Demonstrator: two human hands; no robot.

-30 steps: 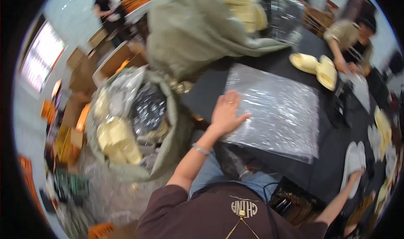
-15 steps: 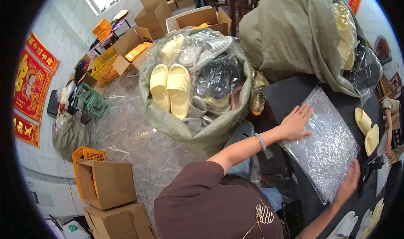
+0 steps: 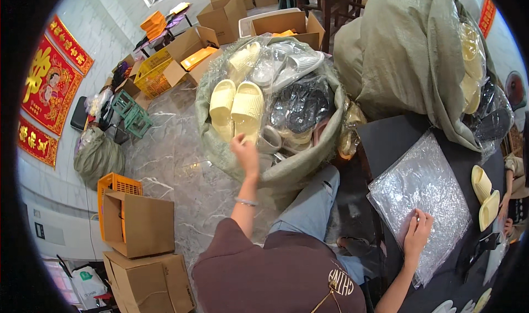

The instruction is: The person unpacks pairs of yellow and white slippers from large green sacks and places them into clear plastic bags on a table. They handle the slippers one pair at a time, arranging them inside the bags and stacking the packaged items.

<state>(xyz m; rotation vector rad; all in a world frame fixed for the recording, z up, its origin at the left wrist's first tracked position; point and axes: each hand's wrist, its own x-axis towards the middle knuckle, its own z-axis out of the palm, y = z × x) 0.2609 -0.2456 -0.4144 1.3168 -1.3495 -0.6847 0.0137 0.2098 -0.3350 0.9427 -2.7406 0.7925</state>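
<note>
My left hand point(image 3: 246, 154) is at the near side of the big woven sack point(image 3: 212, 148). Its bent fingers close at the heel of a pale yellow slipper point(image 3: 247, 109); the exact grip is partly hidden. The matching slipper point(image 3: 222, 112) lies beside it, on top of other footwear in clear wrapping. On the dark table, my right hand point(image 3: 419, 233) rests over a stack of clear plastic bags point(image 3: 441, 189), fingers curled and pinching the film near its middle. Another yellow pair point(image 3: 485, 197) sits at the right of the stack.
A second full sack point(image 3: 397, 60) bulges at the table's far side. Black phone-like gear point(image 3: 485, 249) stands near the right edge, where another person's hand point(image 3: 504, 208) shows. Cardboard boxes point(image 3: 146, 225) and an orange crate point(image 3: 124, 183) stand at the left.
My left hand has left the plastic bags and swung left to the yellow slippers in the sack. My right hand has shifted from the stack's edge onto its surface. The view has turned slightly.
</note>
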